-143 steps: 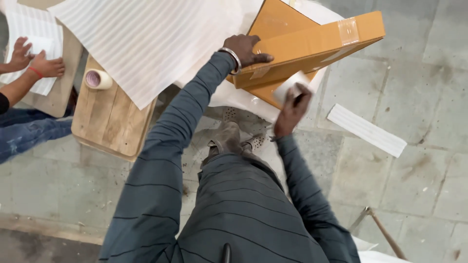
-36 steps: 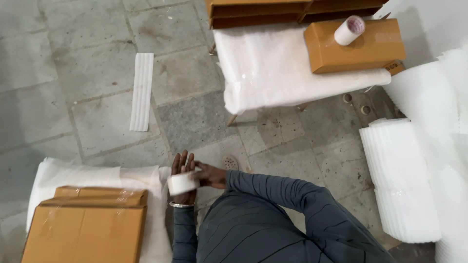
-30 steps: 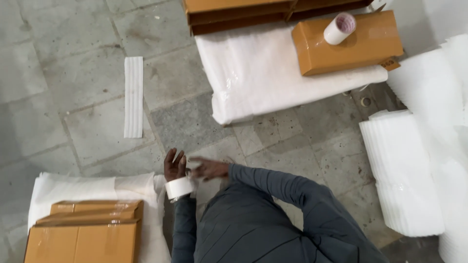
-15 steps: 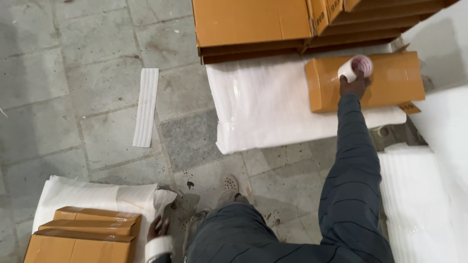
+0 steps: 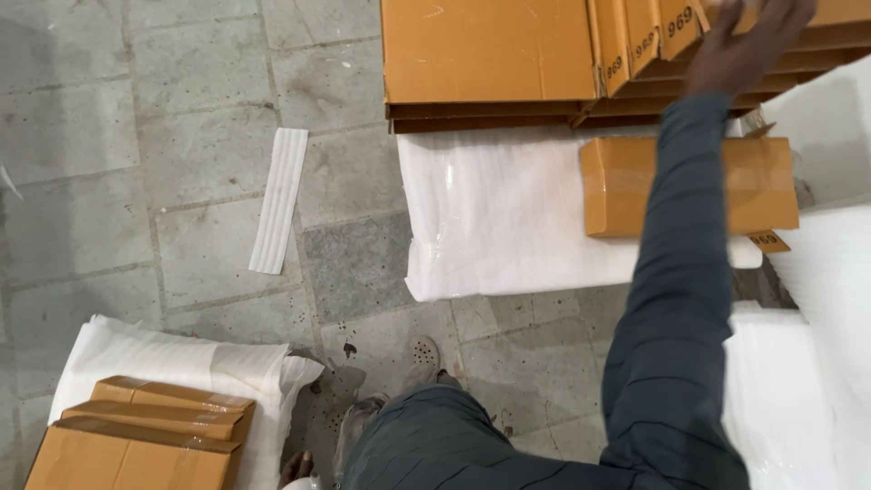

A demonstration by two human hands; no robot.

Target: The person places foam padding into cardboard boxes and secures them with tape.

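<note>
My right hand [image 5: 746, 47] reaches far up to the top right, fingers spread over a stack of flat brown cartons [image 5: 490, 54]; it is blurred and holds nothing I can see. Just below my right sleeve lies a small sealed brown box [image 5: 689, 186] on a white foam-wrapped bundle [image 5: 490, 218]. Only the fingers of my left hand [image 5: 295, 467] show at the bottom edge, next to a sliver of a white tape roll [image 5: 305, 485] that they seem to hold. The roll that stood on the small box is out of sight.
Brown boxes [image 5: 136, 436] sit on white foam sheet [image 5: 163, 358] at the lower left. A white foam strip [image 5: 279, 200] lies on the stone floor. Stacks of white foam [image 5: 789, 399] fill the right side. My foot [image 5: 422, 354] stands between the piles.
My right hand has left the tape roll on the small box and moved up onto the flat cartons. The view has shifted slightly; my left hand has dropped lower at the bottom edge.
</note>
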